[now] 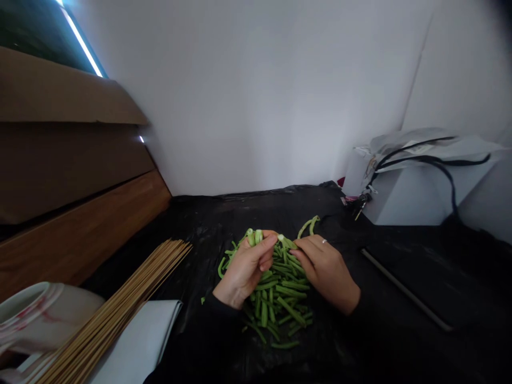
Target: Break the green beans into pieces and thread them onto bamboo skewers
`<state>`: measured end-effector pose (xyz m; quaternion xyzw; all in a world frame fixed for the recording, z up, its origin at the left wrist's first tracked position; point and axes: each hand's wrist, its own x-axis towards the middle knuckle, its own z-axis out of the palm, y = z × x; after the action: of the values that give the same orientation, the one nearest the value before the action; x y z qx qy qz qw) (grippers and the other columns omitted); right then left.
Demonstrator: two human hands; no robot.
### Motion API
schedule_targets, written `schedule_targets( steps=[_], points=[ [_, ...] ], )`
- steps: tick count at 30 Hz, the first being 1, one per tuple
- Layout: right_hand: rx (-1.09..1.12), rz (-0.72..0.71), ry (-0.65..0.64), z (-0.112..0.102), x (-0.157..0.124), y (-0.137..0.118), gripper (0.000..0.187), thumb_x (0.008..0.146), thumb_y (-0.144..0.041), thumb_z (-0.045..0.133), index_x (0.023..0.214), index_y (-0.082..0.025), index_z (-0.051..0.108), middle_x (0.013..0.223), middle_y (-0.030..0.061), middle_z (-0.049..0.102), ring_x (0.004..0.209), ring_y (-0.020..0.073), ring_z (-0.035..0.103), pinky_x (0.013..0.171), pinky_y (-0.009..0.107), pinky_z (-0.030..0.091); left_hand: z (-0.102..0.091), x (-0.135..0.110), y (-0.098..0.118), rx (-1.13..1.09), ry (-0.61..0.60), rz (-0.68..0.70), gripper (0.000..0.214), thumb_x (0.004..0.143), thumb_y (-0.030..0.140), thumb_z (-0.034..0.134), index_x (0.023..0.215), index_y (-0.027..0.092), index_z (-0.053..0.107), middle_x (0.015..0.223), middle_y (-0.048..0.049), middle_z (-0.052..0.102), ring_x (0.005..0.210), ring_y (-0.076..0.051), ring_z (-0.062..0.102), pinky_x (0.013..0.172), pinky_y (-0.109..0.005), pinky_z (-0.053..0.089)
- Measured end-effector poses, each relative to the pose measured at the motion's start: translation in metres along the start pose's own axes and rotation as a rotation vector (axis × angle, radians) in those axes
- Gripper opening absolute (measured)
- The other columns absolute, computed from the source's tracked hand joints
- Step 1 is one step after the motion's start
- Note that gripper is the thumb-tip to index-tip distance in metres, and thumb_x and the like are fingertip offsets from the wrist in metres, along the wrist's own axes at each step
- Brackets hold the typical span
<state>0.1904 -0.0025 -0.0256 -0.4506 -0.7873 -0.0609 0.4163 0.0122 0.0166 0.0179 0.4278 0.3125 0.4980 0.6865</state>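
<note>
Black sheeting [240, 205] underlies the fingers [266, 245]. Left hand [248, 265] grips beans [258, 236], right hand [327, 269] pinches one; cup [74, 320] leftward, cable-topped box [416, 197] rightward.

Inscriptions: none legible. Pale red-marked mug [76, 314], lower left: decoration blurred, not readable as letters or numbers. Small pink item [349, 200] beside the pale box [416, 194], right: detail too small to read.

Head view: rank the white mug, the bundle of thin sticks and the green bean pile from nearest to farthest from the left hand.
From the left hand:
1. Green bean pile: directly under and beside it.
2. Bundle of thin sticks: to its left.
3. White mug: farther left, beyond the sticks.
</note>
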Motion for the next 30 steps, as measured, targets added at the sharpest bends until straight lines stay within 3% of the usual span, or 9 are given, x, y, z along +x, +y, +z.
schedule_targets(
  steps=[3,9,14,24,27,30],
  points=[
    [0.055,-0.040,0.017,-0.001,0.001,-0.003,0.016,0.097,-0.020,0.046,0.097,-0.015,0.061,0.088,0.0083,0.064,0.085,0.0223,0.057,0.079,0.036,0.046,0.002,-0.001,0.000,0.029,-0.017,-0.013,0.025,0.070,0.031,0.080,0.078,0.014,0.062,0.049,0.0110,0.027,0.044,-0.003,0.017,0.039,-0.015,0.018],
    [0.068,-0.054,0.105,-0.005,0.003,-0.001,0.015,0.097,-0.020,0.045,0.098,-0.016,0.059,0.087,0.0079,0.063,0.085,0.0218,0.057,0.077,0.035,0.047,0.005,-0.002,-0.004,0.375,0.048,0.051,0.028,0.071,0.039,0.077,0.073,0.013,0.065,0.048,0.0079,0.040,0.040,-0.004,0.028,0.039,-0.020,0.020],
    [0.041,-0.035,0.160,-0.008,0.005,0.004,0.015,0.097,-0.021,0.045,0.099,-0.017,0.060,0.087,0.0083,0.065,0.085,0.0222,0.058,0.077,0.036,0.047,0.003,-0.001,-0.003,0.449,0.119,0.098,0.026,0.072,0.038,0.076,0.071,0.014,0.066,0.048,0.0083,0.042,0.041,-0.005,0.029,0.043,-0.021,0.023],
    [0.105,0.106,0.294,-0.015,0.006,0.001,0.014,0.097,-0.020,0.045,0.099,-0.018,0.059,0.089,0.0078,0.064,0.084,0.0207,0.060,0.077,0.035,0.047,-0.010,0.008,-0.006,0.606,0.174,0.179,0.022,0.072,0.035,0.075,0.068,0.014,0.069,0.050,0.0058,0.050,0.045,-0.007,0.037,0.049,-0.022,0.032],
    [0.087,0.145,0.377,-0.020,0.008,0.004,0.014,0.096,-0.020,0.046,0.096,-0.019,0.060,0.087,0.0069,0.064,0.084,0.0202,0.061,0.077,0.035,0.048,-0.015,0.011,-0.005,0.650,0.218,0.238,0.019,0.072,0.032,0.075,0.077,0.014,0.074,0.056,0.0026,0.059,0.050,-0.010,0.045,0.053,-0.023,0.037],
    [0.014,0.054,0.399,-0.020,0.008,0.008,0.014,0.094,-0.018,0.051,0.102,-0.020,0.062,0.092,0.0079,0.064,0.087,0.0206,0.062,0.080,0.036,0.049,-0.019,0.013,-0.005,0.709,0.227,0.304,0.022,0.072,0.034,0.075,0.084,0.015,0.076,0.067,-0.0019,0.068,0.059,-0.013,0.054,0.058,-0.025,0.042]
  ],
)
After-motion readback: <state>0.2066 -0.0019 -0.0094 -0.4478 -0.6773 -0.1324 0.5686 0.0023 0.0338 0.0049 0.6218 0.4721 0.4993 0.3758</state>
